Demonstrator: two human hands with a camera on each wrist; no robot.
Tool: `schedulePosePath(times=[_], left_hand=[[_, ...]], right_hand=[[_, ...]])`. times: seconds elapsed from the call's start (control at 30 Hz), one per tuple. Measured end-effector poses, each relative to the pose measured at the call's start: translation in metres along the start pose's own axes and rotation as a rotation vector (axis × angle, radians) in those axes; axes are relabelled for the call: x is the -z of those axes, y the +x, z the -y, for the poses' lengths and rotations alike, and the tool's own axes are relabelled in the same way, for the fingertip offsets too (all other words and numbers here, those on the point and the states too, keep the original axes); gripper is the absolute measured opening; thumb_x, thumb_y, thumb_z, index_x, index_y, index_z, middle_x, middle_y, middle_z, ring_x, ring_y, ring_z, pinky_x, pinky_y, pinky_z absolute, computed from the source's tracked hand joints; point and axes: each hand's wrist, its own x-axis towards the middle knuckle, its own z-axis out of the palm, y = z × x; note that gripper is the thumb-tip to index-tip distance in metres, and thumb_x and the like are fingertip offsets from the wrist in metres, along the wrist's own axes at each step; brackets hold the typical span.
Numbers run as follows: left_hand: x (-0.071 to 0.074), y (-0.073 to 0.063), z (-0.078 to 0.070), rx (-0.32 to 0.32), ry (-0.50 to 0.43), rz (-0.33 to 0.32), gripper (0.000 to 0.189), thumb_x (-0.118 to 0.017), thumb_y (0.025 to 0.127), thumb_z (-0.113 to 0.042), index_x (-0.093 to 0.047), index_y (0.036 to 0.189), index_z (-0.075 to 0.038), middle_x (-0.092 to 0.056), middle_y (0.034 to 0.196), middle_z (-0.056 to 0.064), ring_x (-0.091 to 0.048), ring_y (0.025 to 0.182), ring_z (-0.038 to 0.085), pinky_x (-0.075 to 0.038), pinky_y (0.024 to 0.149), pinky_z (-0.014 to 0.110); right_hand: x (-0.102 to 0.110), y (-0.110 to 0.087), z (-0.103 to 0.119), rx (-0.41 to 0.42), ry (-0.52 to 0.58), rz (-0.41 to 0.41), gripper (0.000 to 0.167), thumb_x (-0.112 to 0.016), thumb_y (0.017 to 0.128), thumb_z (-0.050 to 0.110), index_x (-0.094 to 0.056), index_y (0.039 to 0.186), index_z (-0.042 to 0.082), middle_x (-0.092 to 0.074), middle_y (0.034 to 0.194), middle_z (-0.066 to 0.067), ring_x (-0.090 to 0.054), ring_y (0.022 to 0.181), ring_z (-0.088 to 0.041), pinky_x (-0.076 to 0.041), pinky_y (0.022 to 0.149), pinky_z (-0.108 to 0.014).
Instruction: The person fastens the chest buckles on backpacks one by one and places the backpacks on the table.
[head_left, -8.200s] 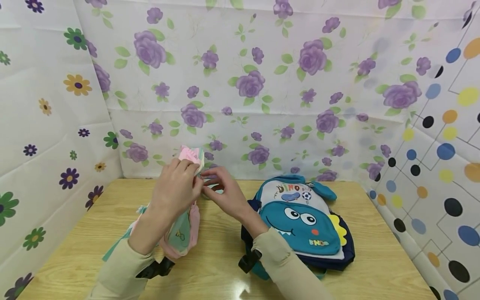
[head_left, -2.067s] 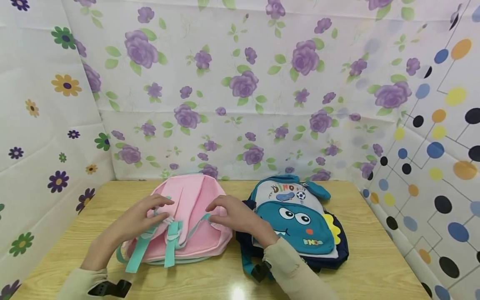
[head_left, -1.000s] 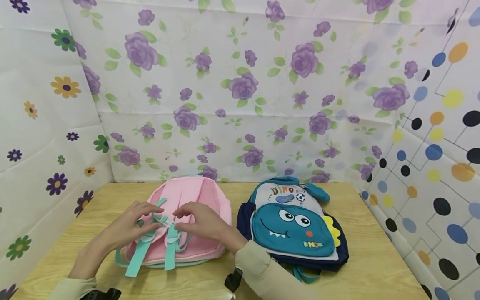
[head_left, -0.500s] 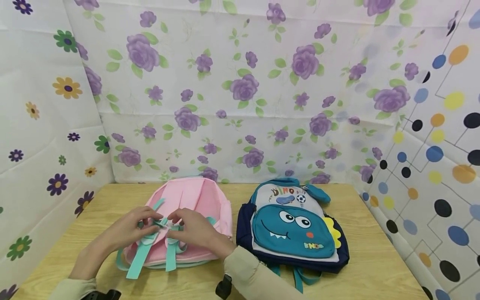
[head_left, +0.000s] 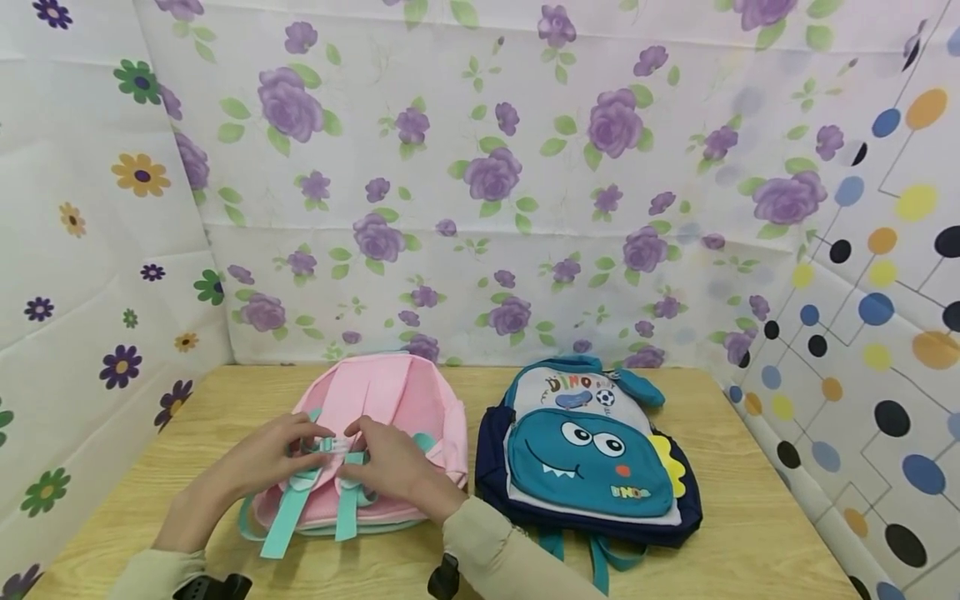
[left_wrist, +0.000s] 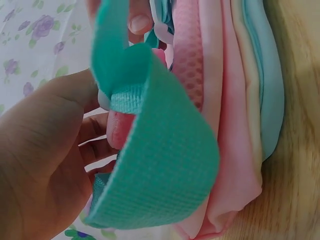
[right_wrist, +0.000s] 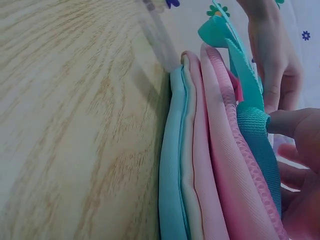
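Note:
A pink backpack [head_left: 412,400] with teal edging lies with its shoulder straps facing up. Across those straps runs a thin teal strap with a whitish plastic buckle [head_left: 341,446]. My left hand [head_left: 262,454] pinches the left side of this buckle between thumb and fingers. From the other side, my right hand [head_left: 393,462] grips the right end of it with thumb and forefinger. Wide teal webbing [left_wrist: 165,155] hides part of the left fingers in the left wrist view. Whether the buckle halves are fully joined, I cannot tell.
To the right lies a blue and white dinosaur backpack [head_left: 592,458], front up, its teal straps [head_left: 600,562] trailing toward me. Both bags are on a wooden table [head_left: 742,500]. Flower-patterned cloth [head_left: 480,208] hangs behind, with more patterned cloth at both sides.
The pink backpack, earlier partly lifted and turned, now lies flat with straps up. My right hand has moved left from the bag's right side, and both hands have come together at the buckle.

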Motion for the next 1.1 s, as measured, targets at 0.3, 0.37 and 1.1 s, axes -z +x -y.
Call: schedulePosePath(times=[0.3, 0.37, 1.1], left_hand=[[-0.001, 0.002, -0.001, 0.034, 0.009, 0.004, 0.031, -0.070, 0.092, -0.039, -0.072, 0.112, -0.016, -0.051, 0.083, -0.011, -0.044, 0.074, 0.004, -0.040, 0.064, 0.022], [-0.002, 0.002, -0.001, 0.038, 0.009, 0.003, 0.031, -0.070, 0.092, -0.039, -0.071, 0.113, -0.016, -0.050, 0.082, -0.010, -0.043, 0.072, 0.004, -0.039, 0.063, 0.022], [-0.008, 0.001, 0.000, 0.049, -0.001, 0.007, 0.030, -0.070, 0.091, -0.043, -0.071, 0.109, -0.019, -0.052, 0.085, -0.010, -0.044, 0.078, 0.005, -0.040, 0.066, 0.023]], right_hand=[[0.012, -0.006, -0.003, 0.025, 0.141, 0.012, 0.035, -0.071, 0.091, 0.018, -0.059, 0.123, 0.020, -0.064, 0.092, 0.005, -0.057, 0.058, -0.001, -0.048, 0.058, -0.016], [0.017, -0.007, -0.006, 0.036, 0.133, 0.024, 0.029, -0.070, 0.091, 0.017, -0.061, 0.119, 0.019, -0.063, 0.090, 0.006, -0.057, 0.058, -0.001, -0.048, 0.058, -0.016], [0.019, -0.006, -0.018, 0.039, -0.247, 0.115, 0.025, -0.071, 0.091, 0.034, -0.072, 0.116, 0.028, -0.060, 0.105, 0.010, -0.051, 0.072, -0.001, -0.043, 0.066, -0.019]])
